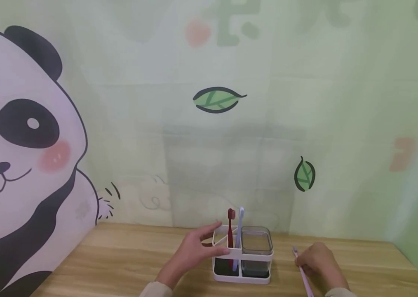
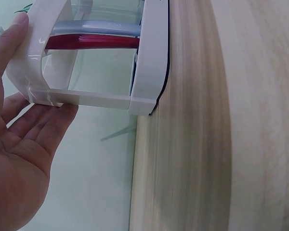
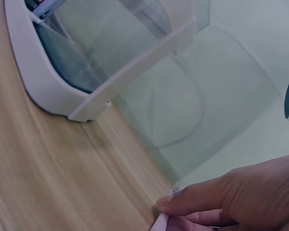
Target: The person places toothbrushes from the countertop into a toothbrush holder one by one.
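Note:
A white toothbrush holder [image 1: 243,279] stands on the table, with a red toothbrush [image 1: 230,231] and a light blue toothbrush [image 1: 239,227] upright in its left part. My left hand [image 1: 190,252] grips the holder's upper left rim, thumb at the front and fingers round the side and back. In the left wrist view, the thumb and fingers [image 2: 58,127] lie against the white frame. To the right of the holder, my right hand [image 1: 318,260] pinches a pale pink toothbrush [image 1: 304,280] between thumb and fingers, close over the wood. Its bristle end points away from me.
A clear square cup [image 1: 256,240] sits in the holder's right part. The wooden table [image 1: 131,251] runs back to a pale green cloth backdrop [image 1: 138,123] printed with leaves and a large panda [image 1: 27,165] at the left.

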The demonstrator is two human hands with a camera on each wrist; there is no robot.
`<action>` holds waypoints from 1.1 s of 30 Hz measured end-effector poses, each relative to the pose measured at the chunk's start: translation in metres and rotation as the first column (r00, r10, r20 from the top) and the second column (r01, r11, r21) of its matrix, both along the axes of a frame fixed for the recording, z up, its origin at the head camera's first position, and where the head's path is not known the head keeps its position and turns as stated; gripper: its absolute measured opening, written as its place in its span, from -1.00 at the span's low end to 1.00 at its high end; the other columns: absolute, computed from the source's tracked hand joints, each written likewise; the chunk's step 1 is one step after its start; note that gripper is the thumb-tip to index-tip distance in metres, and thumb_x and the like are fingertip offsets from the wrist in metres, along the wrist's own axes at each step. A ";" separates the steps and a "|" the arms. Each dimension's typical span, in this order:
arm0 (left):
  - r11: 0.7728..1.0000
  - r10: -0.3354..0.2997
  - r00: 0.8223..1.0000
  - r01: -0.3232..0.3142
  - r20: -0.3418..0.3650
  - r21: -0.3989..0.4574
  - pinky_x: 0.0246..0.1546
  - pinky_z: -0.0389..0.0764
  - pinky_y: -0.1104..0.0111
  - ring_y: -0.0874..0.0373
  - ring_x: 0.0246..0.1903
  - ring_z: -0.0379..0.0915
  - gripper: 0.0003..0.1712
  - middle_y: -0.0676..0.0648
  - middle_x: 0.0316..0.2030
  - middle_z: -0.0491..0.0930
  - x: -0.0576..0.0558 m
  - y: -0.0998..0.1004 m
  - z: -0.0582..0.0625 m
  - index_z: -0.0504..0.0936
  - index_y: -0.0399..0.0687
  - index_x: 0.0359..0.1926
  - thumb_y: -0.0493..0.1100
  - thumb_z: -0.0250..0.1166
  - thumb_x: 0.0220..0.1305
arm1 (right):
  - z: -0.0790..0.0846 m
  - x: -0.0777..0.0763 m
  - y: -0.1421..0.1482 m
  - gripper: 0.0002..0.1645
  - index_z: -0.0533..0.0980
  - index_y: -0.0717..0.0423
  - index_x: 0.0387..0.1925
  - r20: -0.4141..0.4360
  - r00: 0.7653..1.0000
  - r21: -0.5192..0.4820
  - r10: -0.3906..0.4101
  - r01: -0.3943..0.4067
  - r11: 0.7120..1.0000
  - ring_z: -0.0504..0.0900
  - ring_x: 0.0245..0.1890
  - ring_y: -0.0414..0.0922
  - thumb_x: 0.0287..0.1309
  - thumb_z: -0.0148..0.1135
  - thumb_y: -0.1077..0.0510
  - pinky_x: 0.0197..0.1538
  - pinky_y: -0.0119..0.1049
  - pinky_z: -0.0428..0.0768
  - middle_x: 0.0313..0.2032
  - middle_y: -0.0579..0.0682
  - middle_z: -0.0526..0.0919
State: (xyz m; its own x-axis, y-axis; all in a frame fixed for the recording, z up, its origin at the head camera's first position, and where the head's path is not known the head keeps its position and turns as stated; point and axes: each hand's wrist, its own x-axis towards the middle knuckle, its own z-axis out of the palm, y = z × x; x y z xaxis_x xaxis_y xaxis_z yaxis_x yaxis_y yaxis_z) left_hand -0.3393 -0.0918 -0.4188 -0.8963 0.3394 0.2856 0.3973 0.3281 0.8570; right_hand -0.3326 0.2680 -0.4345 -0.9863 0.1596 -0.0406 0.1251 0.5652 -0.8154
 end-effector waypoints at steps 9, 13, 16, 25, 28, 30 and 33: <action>1.000 -0.009 1.000 0.009 -0.001 0.016 0.20 0.62 -0.11 -0.32 0.29 0.52 -0.10 -0.20 0.43 0.49 0.000 0.000 -0.001 0.54 0.05 0.49 0.16 0.62 0.19 | 0.007 -0.002 0.005 -0.92 0.65 0.46 -0.44 0.000 0.999 -0.037 0.041 -0.041 0.998 0.65 -0.58 -0.13 -0.03 0.34 0.44 -0.44 -0.30 0.74 -0.60 0.03 0.66; 1.000 -0.012 1.000 0.012 0.001 0.015 0.20 0.63 -0.10 -0.32 0.28 0.52 -0.10 -0.21 0.43 0.49 0.000 -0.001 -0.001 0.54 0.04 0.49 0.17 0.62 0.19 | 0.019 -0.001 0.007 -0.89 0.65 0.49 -0.35 -0.010 0.998 -0.003 0.062 -0.062 0.998 0.69 -0.53 -0.11 0.08 0.35 0.42 -0.39 -0.25 0.77 -0.55 0.04 0.69; 1.000 -0.008 1.000 0.008 -0.004 0.017 0.20 0.63 -0.10 -0.32 0.28 0.53 -0.10 -0.20 0.42 0.49 0.000 -0.001 -0.001 0.54 0.03 0.48 0.17 0.63 0.19 | 0.029 0.000 0.006 -0.89 0.64 0.49 -0.34 -0.040 0.996 0.008 0.080 -0.079 0.997 0.71 -0.51 -0.09 0.12 0.34 0.42 -0.37 -0.22 0.78 -0.52 0.04 0.69; 1.000 -0.004 1.000 0.004 0.005 0.017 0.21 0.62 -0.09 -0.31 0.29 0.52 -0.10 -0.19 0.42 0.50 0.001 0.000 -0.001 0.55 0.05 0.48 0.17 0.63 0.18 | 0.061 0.010 0.000 -0.87 0.63 0.49 -0.28 -0.123 0.987 -0.042 0.099 -0.105 0.994 0.75 -0.43 -0.07 0.26 0.38 0.40 -0.32 -0.21 0.79 -0.39 0.10 0.72; 1.000 -0.005 1.000 0.005 0.001 0.017 0.20 0.63 -0.10 -0.32 0.28 0.53 -0.10 -0.20 0.42 0.50 0.002 -0.001 -0.001 0.55 0.04 0.48 0.17 0.63 0.17 | 0.073 0.013 -0.002 -0.85 0.63 0.50 -0.22 -0.140 0.985 -0.062 0.098 -0.108 0.992 0.75 -0.41 -0.06 0.28 0.38 0.39 -0.30 -0.21 0.79 -0.35 0.12 0.73; 1.000 -0.005 1.000 0.005 -0.001 0.017 0.19 0.64 -0.10 -0.32 0.28 0.53 -0.11 -0.21 0.42 0.50 0.002 -0.001 0.000 0.55 0.05 0.48 0.16 0.63 0.18 | 0.081 0.017 -0.003 -0.82 0.62 0.50 -0.17 -0.155 0.982 -0.075 0.104 -0.117 0.990 0.75 -0.38 -0.06 0.30 0.38 0.37 -0.27 -0.20 0.80 -0.32 0.13 0.74; 1.000 -0.007 1.000 0.007 -0.001 0.020 0.19 0.64 -0.09 -0.31 0.28 0.53 -0.11 -0.20 0.42 0.50 0.002 -0.001 0.000 0.55 0.06 0.48 0.15 0.63 0.18 | 0.092 0.023 -0.005 -0.77 0.63 0.47 -0.12 -0.182 0.977 -0.076 0.108 -0.123 0.989 0.76 -0.34 -0.06 0.33 0.39 0.31 -0.20 -0.18 0.79 -0.28 0.11 0.76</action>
